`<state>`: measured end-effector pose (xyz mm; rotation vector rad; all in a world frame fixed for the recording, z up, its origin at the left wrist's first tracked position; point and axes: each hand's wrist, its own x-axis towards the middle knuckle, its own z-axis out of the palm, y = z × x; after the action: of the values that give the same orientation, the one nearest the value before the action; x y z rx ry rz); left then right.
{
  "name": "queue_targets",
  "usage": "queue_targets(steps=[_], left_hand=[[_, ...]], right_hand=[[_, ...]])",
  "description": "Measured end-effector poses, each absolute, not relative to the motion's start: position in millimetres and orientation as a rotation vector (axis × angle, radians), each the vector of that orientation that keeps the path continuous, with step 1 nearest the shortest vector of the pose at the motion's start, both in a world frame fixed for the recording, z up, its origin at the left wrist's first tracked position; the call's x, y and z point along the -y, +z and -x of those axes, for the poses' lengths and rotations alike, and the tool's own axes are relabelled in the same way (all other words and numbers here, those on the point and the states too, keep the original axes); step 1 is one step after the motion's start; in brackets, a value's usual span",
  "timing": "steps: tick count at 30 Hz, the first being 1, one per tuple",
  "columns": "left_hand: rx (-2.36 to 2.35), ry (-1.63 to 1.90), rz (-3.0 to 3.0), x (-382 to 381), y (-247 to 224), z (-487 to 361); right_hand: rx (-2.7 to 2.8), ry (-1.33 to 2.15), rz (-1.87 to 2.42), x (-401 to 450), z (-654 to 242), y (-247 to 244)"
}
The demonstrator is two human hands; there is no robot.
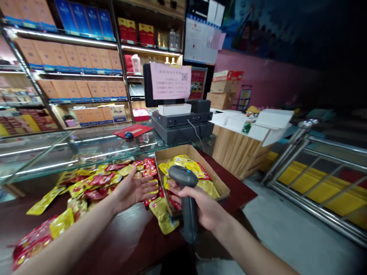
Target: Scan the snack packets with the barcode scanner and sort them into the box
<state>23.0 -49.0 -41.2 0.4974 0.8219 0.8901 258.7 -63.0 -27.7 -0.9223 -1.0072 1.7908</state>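
My right hand [205,206] is wrapped round a dark grey barcode scanner [190,217], with the thumb across its neck and the fingertips showing on the far side. The scanner is upright, its head above my thumb. My left hand [136,189] holds nothing; its fingers are stretched toward the scanner. Behind the scanner is a shallow cardboard box [219,187] with yellow and red snack packets [193,168] in it. A loose heap of red and yellow packets [97,181] lies beside my left hand. One yellow packet [163,217] lies in front of the box.
The dark red tabletop [129,236] meets a glass counter [94,143] bearing a mouse [129,135] on a red sheet. A cash drawer [180,130] and monitor stand behind the box. Boxed goods fill shelves at the left. A metal railing [315,183] is at the right.
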Motion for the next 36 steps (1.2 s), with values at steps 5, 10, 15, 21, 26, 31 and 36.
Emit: queue_targets(steps=[5, 10, 15, 21, 26, 31, 36], left_hand=[[-0.830, 0.888, -0.329, 102, -90, 4], [-0.762, 0.934, -0.168, 125, -119, -1], [-0.726, 1.044, -0.115, 123, -138, -30], [-0.828, 1.100, -0.370, 118, -151, -40], [-0.897, 1.069, -0.442, 124, -141, -20], [-1.121, 1.185, -0.510, 130, -136, 2], [-1.133, 1.252, -0.553, 124, -125, 44]], right_hand=[[1.068, 1.967, 0.906, 107, -241, -52], [1.131, 1.744, 1.216, 130, -226, -87], [1.278, 1.554, 1.137, 137, -205, -113], [1.301, 1.491, 1.099, 142, -191, -119], [1.352, 1.589, 1.023, 153, -173, -105], [1.338, 1.690, 0.969, 157, -150, -96], [1.344, 1.712, 0.923, 154, -131, -101]])
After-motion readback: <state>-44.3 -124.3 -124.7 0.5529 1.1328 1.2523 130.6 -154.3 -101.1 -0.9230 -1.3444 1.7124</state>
